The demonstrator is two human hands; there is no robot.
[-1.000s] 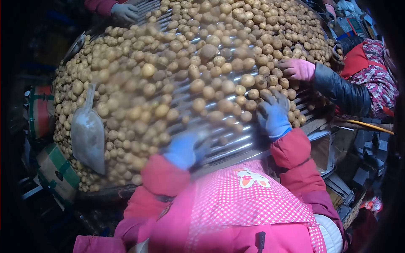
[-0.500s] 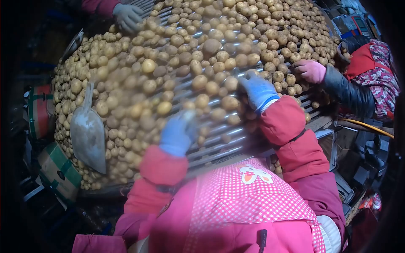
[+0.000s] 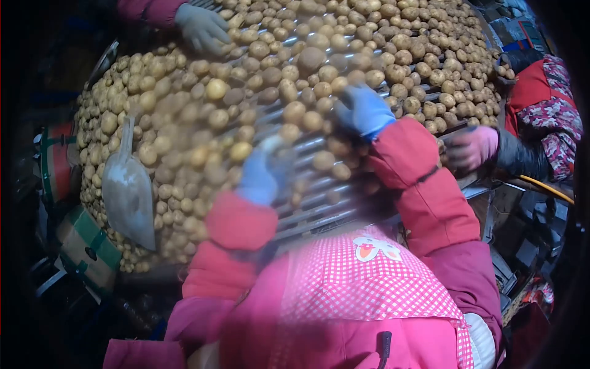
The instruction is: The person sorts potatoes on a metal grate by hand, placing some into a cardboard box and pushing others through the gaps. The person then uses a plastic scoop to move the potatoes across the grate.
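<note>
Head cam shows potatoes [image 3: 294, 112] spread all over a barred surface [image 3: 326, 213], some bars peeking through. The blue-gloved right hand [image 3: 367, 113] is bent over a few of them, and the left hand [image 3: 260, 177] is a blur just beside the pile; honestly can't tell if either grip is closed on anything. Grey scoop [image 3: 129, 195] lies on the potatoes at left, co-worker's pink glove [image 3: 478, 147] over at right.

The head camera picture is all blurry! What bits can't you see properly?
All in the head view:
- Whether the left hand holds anything: blurred.
- What lies right under the right hand: the hand covers it.
- Most of the metal bars: potatoes lie over them.
- The person with the grey glove: mostly cut off by the top edge.
</note>
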